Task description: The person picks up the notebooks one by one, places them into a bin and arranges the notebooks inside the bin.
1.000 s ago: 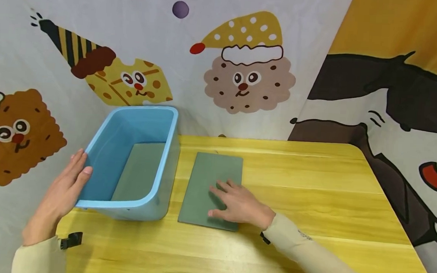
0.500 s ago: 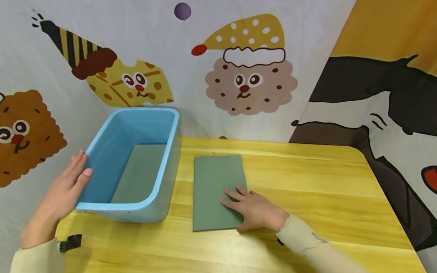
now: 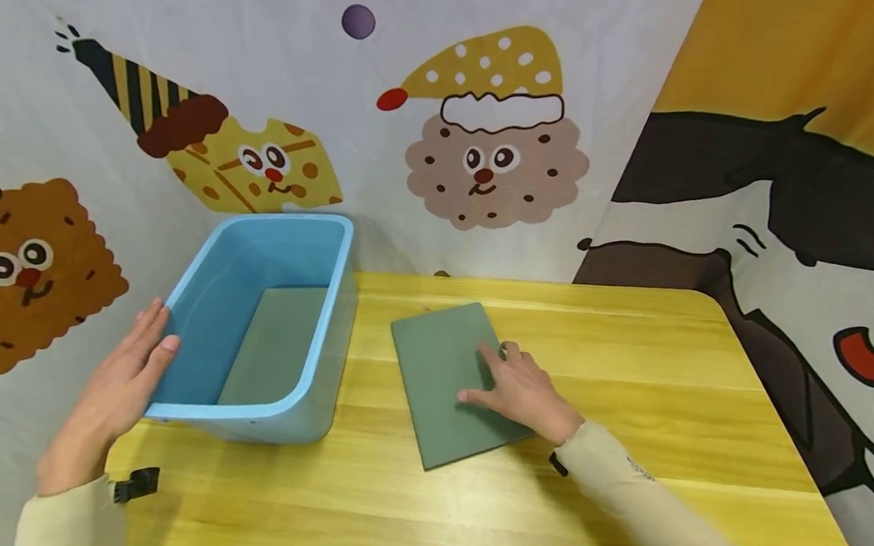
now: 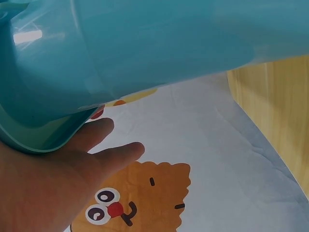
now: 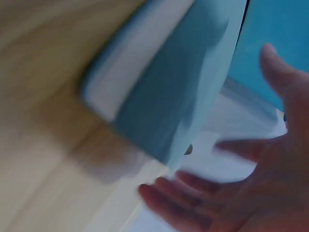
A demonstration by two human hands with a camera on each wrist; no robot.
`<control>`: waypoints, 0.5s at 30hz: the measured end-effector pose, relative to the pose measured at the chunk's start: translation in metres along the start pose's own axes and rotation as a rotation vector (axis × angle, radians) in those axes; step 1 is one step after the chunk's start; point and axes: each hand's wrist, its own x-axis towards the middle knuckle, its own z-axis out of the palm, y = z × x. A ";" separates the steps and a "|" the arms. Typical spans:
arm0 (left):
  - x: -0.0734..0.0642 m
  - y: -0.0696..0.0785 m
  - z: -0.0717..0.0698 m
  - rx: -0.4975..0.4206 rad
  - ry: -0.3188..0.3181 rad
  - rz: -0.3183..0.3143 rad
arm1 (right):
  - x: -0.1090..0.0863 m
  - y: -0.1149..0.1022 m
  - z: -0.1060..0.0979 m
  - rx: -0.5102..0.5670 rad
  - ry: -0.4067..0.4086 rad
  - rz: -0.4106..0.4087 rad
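Observation:
A light-blue plastic bin [image 3: 320,341] stands at the left, with a flat grey-green piece [image 3: 275,347] lying on its floor. My left hand [image 3: 118,375] rests against the bin's left rim, fingers fairly straight; the left wrist view shows the hand [image 4: 53,186] beside the rim. Right of the bin is a grey-green notebook [image 3: 438,382], turned at an angle, its pale page edges [image 5: 140,53] showing in the right wrist view. My right hand [image 3: 523,391] is over the notebook's right side, thumb and fingers spread. Whether it touches the cover is hard to tell.
Both objects are on a yellow wood-grain table [image 3: 649,369] with a rounded far right corner. Behind it hangs a cloth [image 3: 390,178] printed with cartoon figures, and the bin stands close to it.
The notebook has turned anticlockwise and shifted slightly right, its near end now swung toward the right. My right hand has moved right, toward its right edge. The left hand and bin look unchanged.

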 end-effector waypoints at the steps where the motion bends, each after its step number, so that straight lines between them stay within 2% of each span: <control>1: 0.000 0.000 0.000 0.002 -0.002 0.000 | 0.002 -0.003 0.003 -0.013 0.009 0.043; 4: -0.001 -0.001 0.001 -0.002 0.001 0.006 | 0.009 -0.010 0.008 -0.041 -0.001 0.121; 7: -0.001 -0.002 0.001 -0.007 0.010 0.018 | 0.015 -0.013 0.009 -0.050 -0.027 0.146; 15: -0.001 -0.003 0.004 -0.011 0.021 0.037 | 0.030 -0.005 -0.001 0.046 -0.137 0.208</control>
